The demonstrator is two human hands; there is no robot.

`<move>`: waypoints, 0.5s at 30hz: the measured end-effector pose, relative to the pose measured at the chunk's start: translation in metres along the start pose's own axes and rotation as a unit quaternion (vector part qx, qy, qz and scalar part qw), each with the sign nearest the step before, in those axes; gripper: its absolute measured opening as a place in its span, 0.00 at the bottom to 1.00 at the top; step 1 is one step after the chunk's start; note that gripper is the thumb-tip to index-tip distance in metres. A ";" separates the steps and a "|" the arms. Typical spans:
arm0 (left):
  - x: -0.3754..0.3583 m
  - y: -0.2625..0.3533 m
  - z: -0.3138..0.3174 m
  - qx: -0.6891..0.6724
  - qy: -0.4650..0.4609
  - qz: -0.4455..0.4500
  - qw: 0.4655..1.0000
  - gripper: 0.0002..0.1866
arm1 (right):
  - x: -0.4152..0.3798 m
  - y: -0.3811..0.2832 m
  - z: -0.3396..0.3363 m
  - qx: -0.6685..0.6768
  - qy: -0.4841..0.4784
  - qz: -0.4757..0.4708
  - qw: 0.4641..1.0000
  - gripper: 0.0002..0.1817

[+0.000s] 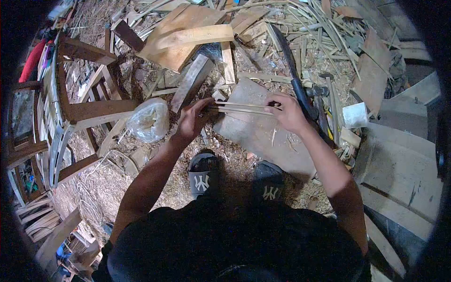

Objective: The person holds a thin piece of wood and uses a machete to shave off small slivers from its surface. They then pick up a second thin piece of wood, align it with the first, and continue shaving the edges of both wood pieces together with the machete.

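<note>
Several thin wooden strips (239,108) stretch level between my two hands, above a flat grey board (263,134) on the floor. My left hand (190,120) is closed around their left ends, close to a squared wood block (192,82). At the right ends, my right hand (285,112) pinches the strips with its fingers curled. Just right of that hand lies a long dark machete (293,70), its handle pointing down toward my forearm. A hammer (319,90) rests on the floor beyond the machete.
A clear plastic bag (149,120) sits left of my left hand. Wooden frames (94,110) stand at the left. Planks (188,37) and a pile of thin sticks (324,33) lie at the back. Large panels (399,160) lean at the right. Wood shavings cover the floor around my sandals (204,176).
</note>
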State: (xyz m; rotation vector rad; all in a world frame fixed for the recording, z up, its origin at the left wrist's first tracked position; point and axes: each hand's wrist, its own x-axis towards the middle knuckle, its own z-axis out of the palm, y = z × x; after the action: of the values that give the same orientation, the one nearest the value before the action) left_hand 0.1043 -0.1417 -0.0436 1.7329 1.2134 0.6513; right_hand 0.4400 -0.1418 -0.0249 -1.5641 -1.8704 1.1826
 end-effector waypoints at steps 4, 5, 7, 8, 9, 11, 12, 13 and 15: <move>0.002 0.011 -0.001 0.004 0.003 -0.005 1.000 0.16 | 0.000 0.001 -0.001 -0.028 0.000 -0.029 0.999 0.11; 0.002 0.013 -0.001 0.037 0.015 0.020 0.999 0.16 | 0.000 0.001 -0.001 -0.028 0.000 -0.029 0.999 0.11; 0.004 0.005 -0.002 0.058 0.019 0.041 0.997 0.15 | -0.001 0.002 0.000 -0.024 0.004 -0.026 0.999 0.11; 0.004 0.001 -0.002 0.079 0.023 0.062 0.995 0.15 | -0.001 0.002 0.001 -0.024 0.004 -0.026 0.999 0.11; 0.004 0.004 -0.002 0.079 0.023 0.062 0.995 0.15 | -0.002 0.002 0.002 -0.012 0.013 -0.021 1.000 0.10; 0.003 0.010 -0.003 0.064 0.026 0.043 0.997 0.15 | -0.004 0.001 0.003 0.000 0.022 -0.016 1.000 0.10; 0.004 0.011 -0.002 0.064 0.026 0.043 0.997 0.15 | -0.006 0.000 0.002 -0.011 0.014 -0.008 1.000 0.11; 0.004 0.012 -0.002 0.066 0.023 0.036 0.997 0.15 | -0.008 0.000 0.001 -0.022 0.006 0.001 1.000 0.12; 0.005 0.009 -0.002 0.069 0.020 0.028 0.997 0.16 | -0.015 0.001 0.002 -0.052 0.027 -0.045 0.997 0.13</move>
State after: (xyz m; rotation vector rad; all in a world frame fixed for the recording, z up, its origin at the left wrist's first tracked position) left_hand 0.1081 -0.1375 -0.0350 1.8818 1.2667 0.6524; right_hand 0.4433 -0.1566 -0.0243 -1.5326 -1.9724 1.0089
